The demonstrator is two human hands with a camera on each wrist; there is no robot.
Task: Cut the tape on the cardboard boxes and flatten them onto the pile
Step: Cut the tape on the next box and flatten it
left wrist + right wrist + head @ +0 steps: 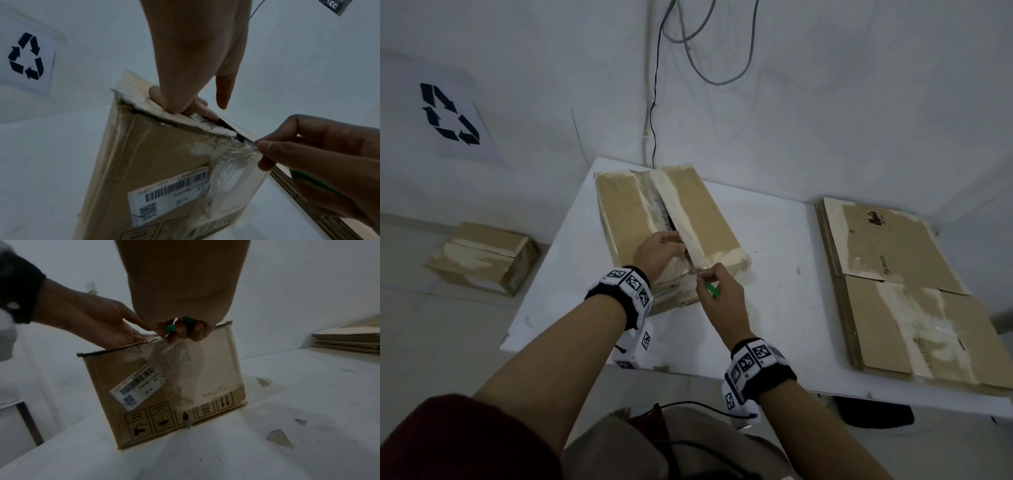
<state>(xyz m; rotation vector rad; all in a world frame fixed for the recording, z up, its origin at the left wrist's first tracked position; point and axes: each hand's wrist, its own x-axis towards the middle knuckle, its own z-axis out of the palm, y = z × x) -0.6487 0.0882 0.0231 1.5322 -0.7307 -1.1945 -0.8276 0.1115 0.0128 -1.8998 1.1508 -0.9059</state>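
A brown cardboard box stands on the white table, its top seam slit open along the clear tape. My left hand rests on the left flap. Its fingertips dip into the slit, and the index finger sticks out straight. My right hand grips a green-handled cutter at the near end of the seam. The tip of the cutter meets the crinkled tape that runs down the box's near face. The blade's edge is hidden by my fingers.
A pile of flattened boxes lies on the table's right side. Another taped box sits on the floor at the left, below a recycling sign. Cables hang down the wall behind. Small tape scraps litter the table.
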